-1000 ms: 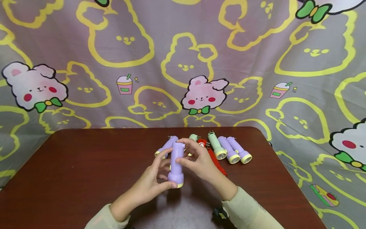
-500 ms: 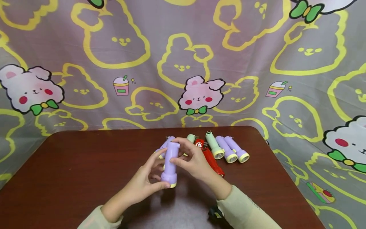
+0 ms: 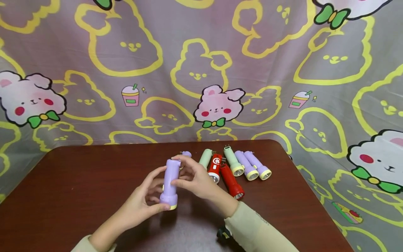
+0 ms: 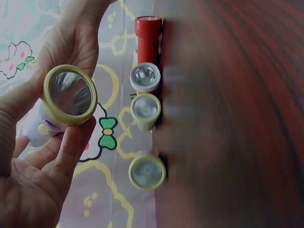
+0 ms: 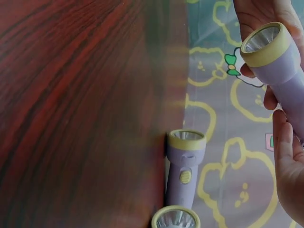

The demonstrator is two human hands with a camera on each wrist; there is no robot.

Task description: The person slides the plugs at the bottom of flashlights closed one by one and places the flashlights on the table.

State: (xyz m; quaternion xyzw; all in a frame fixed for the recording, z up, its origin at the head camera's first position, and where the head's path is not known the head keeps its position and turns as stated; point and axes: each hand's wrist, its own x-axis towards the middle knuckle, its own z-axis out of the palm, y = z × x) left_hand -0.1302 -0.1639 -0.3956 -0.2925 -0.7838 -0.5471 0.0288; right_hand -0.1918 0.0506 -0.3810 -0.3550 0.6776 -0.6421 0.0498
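Both hands hold one purple flashlight [image 3: 170, 183] above the table, its tail end up and its yellow-rimmed head down. My left hand [image 3: 138, 204] grips it from the left, thumb at the yellow rim and fingers along the body. From the right, my right hand [image 3: 198, 178] pinches the upper part, with the thumb across the side facing me. In the left wrist view the round lens [image 4: 71, 93] faces the camera, and a yellow switch [image 4: 46, 129] shows on the body. The right wrist view shows the flashlight's yellow rim [image 5: 268, 53] close to the fingers.
Behind the hands lie a light green flashlight [image 3: 206, 158], a red one with a white emblem [image 3: 215, 166] and a plain red one [image 3: 231, 182]. Right of them are another green flashlight [image 3: 233, 161] and two purple ones [image 3: 246, 165]. A purple end [image 3: 187, 154] peeks out behind my right hand.
Both hands have moved left across the table with the purple flashlight between them, tilting it slightly. The red and green flashlights behind my right hand now show more fully.
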